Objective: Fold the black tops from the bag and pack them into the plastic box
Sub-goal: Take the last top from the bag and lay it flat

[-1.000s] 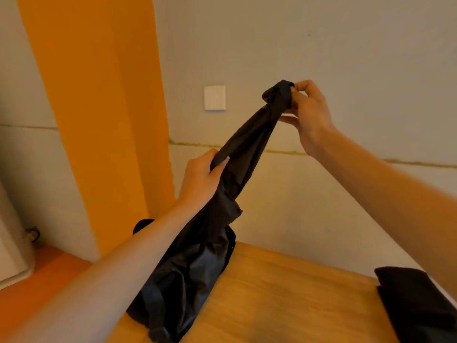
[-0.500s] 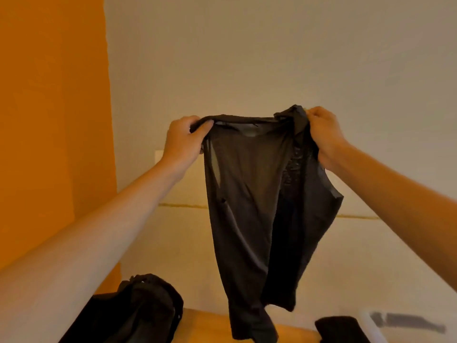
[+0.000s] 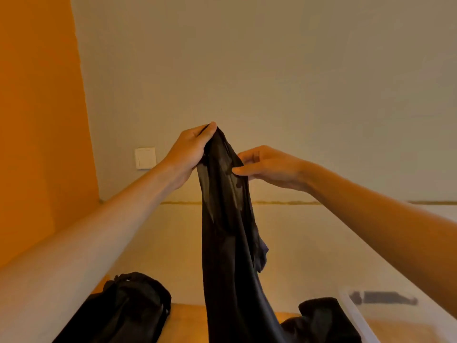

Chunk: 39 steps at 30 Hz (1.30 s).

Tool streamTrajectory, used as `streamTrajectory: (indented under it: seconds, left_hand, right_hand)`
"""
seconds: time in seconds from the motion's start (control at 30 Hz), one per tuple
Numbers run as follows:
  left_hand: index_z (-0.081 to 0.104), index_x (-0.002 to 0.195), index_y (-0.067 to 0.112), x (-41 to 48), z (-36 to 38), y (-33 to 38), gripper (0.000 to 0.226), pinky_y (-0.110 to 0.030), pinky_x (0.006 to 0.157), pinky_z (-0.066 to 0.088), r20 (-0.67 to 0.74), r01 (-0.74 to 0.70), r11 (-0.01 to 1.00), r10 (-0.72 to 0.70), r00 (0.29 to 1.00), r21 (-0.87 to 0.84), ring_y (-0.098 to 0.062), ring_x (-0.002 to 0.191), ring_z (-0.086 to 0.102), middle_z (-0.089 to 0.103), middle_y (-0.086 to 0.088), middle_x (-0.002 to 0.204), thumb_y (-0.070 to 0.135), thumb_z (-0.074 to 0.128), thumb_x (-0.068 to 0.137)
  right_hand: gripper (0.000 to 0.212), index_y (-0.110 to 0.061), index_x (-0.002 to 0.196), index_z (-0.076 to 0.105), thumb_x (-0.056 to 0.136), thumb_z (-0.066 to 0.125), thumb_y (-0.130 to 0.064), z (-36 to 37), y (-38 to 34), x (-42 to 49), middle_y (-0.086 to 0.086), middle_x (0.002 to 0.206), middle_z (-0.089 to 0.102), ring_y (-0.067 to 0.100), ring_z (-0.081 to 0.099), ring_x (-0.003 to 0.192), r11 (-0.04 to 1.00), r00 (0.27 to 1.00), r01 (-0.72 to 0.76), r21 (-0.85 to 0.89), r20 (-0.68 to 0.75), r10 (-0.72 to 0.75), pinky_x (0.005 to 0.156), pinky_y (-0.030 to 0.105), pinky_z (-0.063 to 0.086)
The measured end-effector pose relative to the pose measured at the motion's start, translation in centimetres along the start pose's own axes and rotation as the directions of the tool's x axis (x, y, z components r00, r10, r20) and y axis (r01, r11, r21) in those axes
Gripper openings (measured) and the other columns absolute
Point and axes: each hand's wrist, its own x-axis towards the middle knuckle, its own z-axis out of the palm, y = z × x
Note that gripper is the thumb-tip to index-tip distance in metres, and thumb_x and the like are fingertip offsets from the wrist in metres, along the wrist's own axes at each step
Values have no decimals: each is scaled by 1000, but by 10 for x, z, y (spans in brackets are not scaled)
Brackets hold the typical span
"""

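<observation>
A thin black top (image 3: 227, 243) hangs bunched in the air in front of me, its lower end reaching below the frame. My left hand (image 3: 190, 149) grips its upper end at the top. My right hand (image 3: 267, 167) pinches the fabric a little lower on the right side. The black bag (image 3: 128, 308) slumps on the wooden table (image 3: 188, 318) at the lower left. At the lower right stands the clear plastic box (image 3: 356, 315), with another black garment (image 3: 324, 320) lying beside its near wall; whether it lies in the box I cannot tell.
An orange wall panel (image 3: 42, 120) fills the left side. A white wall switch (image 3: 145, 158) sits behind my left forearm. The pale wall runs close behind the table's far edge.
The top was spread wide between both hands half a second ago. Now my hands have come together and the top hangs gathered into a narrow bunch. The view has tilted down slightly.
</observation>
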Motion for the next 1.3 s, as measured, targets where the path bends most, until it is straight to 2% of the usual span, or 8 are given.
streamTrajectory:
  seconds: [0.1, 0.37, 0.53, 0.7, 0.83, 1.0, 1.13, 1.3]
  left_hand:
    - [70, 80, 23, -7, -11, 2, 36, -27, 74, 49, 46, 36, 998, -34, 998, -59, -12, 69, 64, 65, 3, 68, 43, 53, 104]
    - [69, 73, 12, -13, -46, 7, 30, -30, 85, 52, 135, 85, 939, -42, 990, -334, -12, 48, 40, 27, 4, 44, 24, 59, 98]
    - [45, 58, 18, -20, -57, 11, 36, -20, 47, 32, 162, 102, 860, -23, 987, -501, -10, 46, 22, 17, 5, 49, 18, 59, 91]
    - [41, 55, 19, -24, -77, 5, 39, -19, 42, 18, 158, 118, 805, -31, 987, -581, -9, 45, 14, 14, 5, 56, 20, 49, 93]
    - [53, 74, 15, -36, -75, 3, 25, -20, 45, 13, 421, 303, 821, -85, 903, -485, -6, 40, 25, 32, 8, 51, 24, 45, 96]
    - [61, 127, -1, -56, -35, 11, 38, -22, 59, 44, 436, 317, 826, -98, 895, -466, -15, 71, 56, 69, -15, 113, 17, 37, 102]
    - [62, 133, 7, -66, -15, 3, 46, -39, 100, 49, 453, 323, 849, -113, 884, -417, -27, 112, 60, 67, -11, 120, 33, 34, 108]
    - [57, 143, 9, -72, -3, -1, 66, -43, 105, 46, 474, 383, 832, -169, 864, -402, -27, 125, 60, 67, -9, 128, 53, 23, 109]
  right_hand:
    - [41, 15, 113, 60, 102, 59, -25, -3, 8, -4, 18, 107, 66, 23, 65, 103, 996, 999, -4, 89, -38, 7, 97, 32, 51]
    - [30, -9, 106, 69, 109, 43, -23, -14, 2, -15, 5, 95, 73, 15, 69, 87, 880, 995, 75, 469, -87, -39, 79, 24, 59]
    - [36, -11, 95, 70, 104, 52, -40, -11, -10, -25, 4, 81, 69, 12, 65, 73, 990, 988, 40, 137, -155, -19, 65, 22, 52]
    - [37, -18, 78, 65, 104, 51, -41, -16, -15, -37, -1, 73, 59, 6, 57, 69, 995, 990, -8, -102, -139, -6, 69, 20, 47]
    - [37, -20, 72, 66, 101, 59, -43, -9, -16, -29, -7, 68, 61, 8, 55, 68, 954, 941, -17, -298, -327, -85, 73, 27, 46]
    - [55, -9, 73, 70, 99, 55, -54, 39, -45, -38, 2, 61, 65, 13, 58, 54, 995, 882, -30, -99, -471, -20, 57, 23, 52]
    - [60, -6, 86, 78, 97, 55, -60, 62, -58, -52, 6, 77, 77, 17, 75, 71, 995, 919, -51, 88, -386, 81, 67, 28, 61]
    - [41, -11, 100, 76, 92, 69, -51, 72, -53, -43, 0, 85, 79, 11, 76, 78, 985, 878, -111, 132, -451, 159, 72, 27, 62]
